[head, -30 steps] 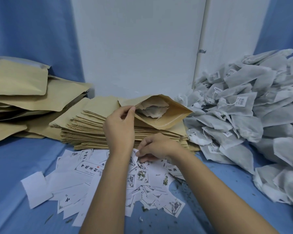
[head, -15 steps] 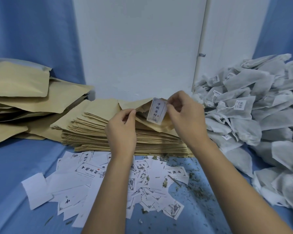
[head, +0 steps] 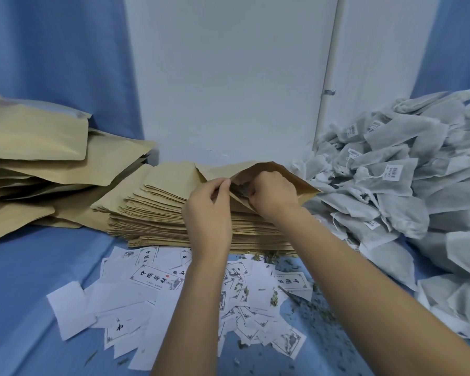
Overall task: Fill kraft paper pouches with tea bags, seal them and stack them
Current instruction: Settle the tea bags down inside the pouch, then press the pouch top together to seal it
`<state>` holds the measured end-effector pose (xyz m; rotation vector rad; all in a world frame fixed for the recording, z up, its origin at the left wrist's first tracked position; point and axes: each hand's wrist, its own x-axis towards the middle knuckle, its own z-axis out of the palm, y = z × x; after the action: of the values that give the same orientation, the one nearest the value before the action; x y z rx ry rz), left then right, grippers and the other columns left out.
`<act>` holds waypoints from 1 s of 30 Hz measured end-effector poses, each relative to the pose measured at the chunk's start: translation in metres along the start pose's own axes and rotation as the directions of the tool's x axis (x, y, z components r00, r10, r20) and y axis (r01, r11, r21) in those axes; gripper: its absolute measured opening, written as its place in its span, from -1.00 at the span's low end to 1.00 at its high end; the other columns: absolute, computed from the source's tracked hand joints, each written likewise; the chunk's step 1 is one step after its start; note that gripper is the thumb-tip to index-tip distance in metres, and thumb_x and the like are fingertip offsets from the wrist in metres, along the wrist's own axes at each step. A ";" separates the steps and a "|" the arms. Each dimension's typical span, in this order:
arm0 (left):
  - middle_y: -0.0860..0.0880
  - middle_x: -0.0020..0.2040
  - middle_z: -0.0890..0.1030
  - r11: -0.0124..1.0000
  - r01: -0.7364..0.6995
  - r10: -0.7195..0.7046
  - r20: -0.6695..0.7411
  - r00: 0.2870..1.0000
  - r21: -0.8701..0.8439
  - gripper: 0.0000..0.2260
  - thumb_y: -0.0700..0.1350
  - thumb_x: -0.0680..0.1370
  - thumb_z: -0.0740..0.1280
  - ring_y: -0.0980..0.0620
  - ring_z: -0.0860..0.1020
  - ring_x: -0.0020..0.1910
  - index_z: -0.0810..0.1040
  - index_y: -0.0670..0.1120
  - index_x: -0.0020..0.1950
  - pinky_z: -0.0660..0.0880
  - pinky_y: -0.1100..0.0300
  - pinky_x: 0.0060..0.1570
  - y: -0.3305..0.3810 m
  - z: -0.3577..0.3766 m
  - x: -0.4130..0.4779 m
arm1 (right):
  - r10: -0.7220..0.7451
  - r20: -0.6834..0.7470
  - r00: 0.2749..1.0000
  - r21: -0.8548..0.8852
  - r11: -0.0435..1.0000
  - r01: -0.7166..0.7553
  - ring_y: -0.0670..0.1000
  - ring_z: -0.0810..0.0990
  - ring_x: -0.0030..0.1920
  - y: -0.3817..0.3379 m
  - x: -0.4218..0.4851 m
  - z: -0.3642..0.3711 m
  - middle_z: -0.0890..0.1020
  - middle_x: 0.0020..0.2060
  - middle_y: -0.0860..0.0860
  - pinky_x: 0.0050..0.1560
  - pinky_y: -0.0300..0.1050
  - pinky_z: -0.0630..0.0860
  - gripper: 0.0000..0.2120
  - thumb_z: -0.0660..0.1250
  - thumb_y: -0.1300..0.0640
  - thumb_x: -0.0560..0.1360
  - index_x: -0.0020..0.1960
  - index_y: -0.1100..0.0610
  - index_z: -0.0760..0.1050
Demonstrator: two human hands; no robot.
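Centre frame, the tan kraft pouch (head: 296, 183) lies atop the flat stack (head: 158, 213), mouth gaping, paper creased; left grip (head: 206, 210) pinches its near lip; right grip (head: 273, 195) curls inside the mouth, contents hidden, cannot tell; tea bags (head: 391, 191) heaped right.

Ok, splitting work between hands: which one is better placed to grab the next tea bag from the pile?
Probably right. The right hand sits in the mouth of the pouch, beside the tea bag pile; the left hand pinches the pouch edge on the far side.
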<state>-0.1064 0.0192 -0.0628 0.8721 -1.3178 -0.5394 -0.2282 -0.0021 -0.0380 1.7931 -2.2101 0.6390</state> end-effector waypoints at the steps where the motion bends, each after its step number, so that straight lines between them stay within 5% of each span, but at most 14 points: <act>1: 0.22 -0.21 0.58 1.000 0.018 -0.018 -0.002 1.000 -0.020 -0.88 -0.11 0.55 0.34 0.46 0.48 -0.19 0.67 -0.07 -0.03 0.33 0.60 -0.23 0.000 -0.001 0.000 | 0.009 -0.033 0.999 0.070 0.997 -0.007 0.10 0.57 -0.17 0.000 -0.004 -0.001 0.63 -0.17 0.05 -0.27 -0.11 0.41 -0.84 0.26 0.17 0.51 -0.04 0.11 0.62; 3: 0.19 -0.33 0.56 0.997 0.062 -0.063 -0.007 0.998 -0.054 -0.87 -0.05 0.55 0.34 0.41 0.47 -0.33 0.66 -0.04 -0.13 0.32 0.57 -0.31 0.002 -0.002 0.000 | 0.070 -0.191 0.979 0.314 0.949 -0.006 0.01 0.55 -0.26 -0.004 -0.021 -0.005 0.63 -0.28 -0.02 -0.28 -0.13 0.43 -0.83 0.25 0.07 0.48 -0.17 0.09 0.58; 5: 0.15 -0.43 0.52 0.985 0.152 -0.156 -0.037 0.987 -0.079 -0.81 -0.01 0.54 0.35 0.34 0.44 -0.42 0.62 -0.02 -0.24 0.31 0.52 -0.38 0.002 -0.001 0.002 | 0.162 -0.215 0.963 0.613 0.790 0.004 -0.07 0.48 -0.43 -0.006 -0.039 -0.008 0.56 -0.50 -0.04 -0.36 -0.18 0.35 -0.68 0.21 -0.02 0.48 -0.37 0.09 0.51; 7: 0.13 -0.31 0.59 0.926 0.318 -0.337 -0.069 0.939 -0.202 -0.89 -0.06 0.50 0.40 0.32 0.51 -0.34 0.60 -0.03 -0.21 0.35 0.51 -0.31 0.003 0.002 0.004 | 0.052 0.062 0.997 0.789 0.609 -0.081 -0.05 0.43 -0.58 -0.005 -0.054 -0.009 0.51 -0.62 0.03 -0.48 -0.29 0.35 -0.47 0.14 -0.13 0.53 -0.47 0.15 0.54; 9: -0.02 -0.19 0.61 0.751 0.495 -0.533 0.043 0.845 -0.437 -0.88 -0.22 0.46 0.44 0.14 0.60 -0.25 0.54 -0.15 -0.05 0.51 0.35 -0.23 0.004 0.004 0.005 | -0.146 0.390 0.909 0.798 0.546 -0.255 0.00 0.39 -0.63 -0.005 -0.064 -0.007 0.53 -0.61 0.09 -0.58 -0.32 0.30 -0.31 0.05 -0.27 0.54 -0.43 0.22 0.59; 11: -0.08 -0.28 0.59 0.548 0.635 -0.624 0.239 0.744 -0.545 -0.83 -0.32 0.45 0.42 0.09 0.60 -0.36 0.47 -0.21 -0.04 0.55 0.33 -0.36 0.004 0.004 0.006 | -0.172 0.504 0.846 0.782 0.508 -0.362 -0.01 0.39 -0.62 -0.007 -0.066 0.001 0.54 -0.56 0.09 -0.58 -0.32 0.26 -0.27 0.00 -0.37 0.52 -0.38 0.20 0.57; 15: 0.04 -0.59 0.35 0.588 0.767 -0.625 0.458 0.632 -0.257 -0.77 -0.23 0.51 0.36 0.15 0.26 -0.64 0.43 -0.15 -0.33 0.19 0.36 -0.67 0.007 0.002 0.003 | 0.173 0.422 0.890 0.891 0.101 -0.442 -0.09 0.19 -0.62 -0.019 -0.063 0.012 0.32 -0.60 -0.05 -0.56 -0.28 0.10 -0.56 0.22 -0.17 0.51 -0.41 0.10 0.36; 18: 0.07 -0.63 0.31 0.648 0.744 -0.595 0.502 0.627 -0.161 -0.73 -0.24 0.53 0.26 0.17 0.21 -0.66 0.39 -0.12 -0.38 0.12 0.38 -0.68 0.011 0.005 0.000 | 0.213 0.479 0.852 0.875 -0.194 -0.444 -0.11 0.13 -0.69 -0.027 -0.060 0.009 0.29 -0.69 -0.08 -0.65 -0.31 0.06 -0.55 0.17 0.07 0.49 -0.57 0.07 0.31; 25: 0.03 -0.63 0.30 0.481 0.809 -0.619 0.523 0.586 -0.338 -0.75 -0.30 0.53 0.21 0.17 0.20 -0.69 0.38 -0.18 -0.37 0.09 0.38 -0.71 0.008 0.006 0.004 | 0.266 0.461 0.846 0.886 -0.192 -0.422 -0.06 0.33 -0.69 -0.034 -0.052 0.005 0.44 -0.62 0.05 -0.64 -0.35 0.21 -0.75 0.14 0.22 0.48 -0.37 0.19 0.33; 30: 0.05 -0.63 0.25 0.467 0.788 -0.652 0.445 0.614 -0.402 -0.75 -0.26 0.52 0.21 0.16 0.16 -0.68 0.32 -0.15 -0.37 0.07 0.35 -0.70 0.007 0.004 0.007 | 0.249 0.525 0.814 0.835 -0.333 -0.438 -0.11 0.12 -0.69 -0.033 -0.053 0.005 0.24 -0.67 -0.07 -0.67 -0.34 0.05 -0.70 0.17 0.16 0.50 -0.40 0.12 0.24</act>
<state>-0.1102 0.0170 -0.0529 0.8445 -0.8151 -1.6936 -0.1839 0.0364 -0.0595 1.1006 -2.2395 3.3975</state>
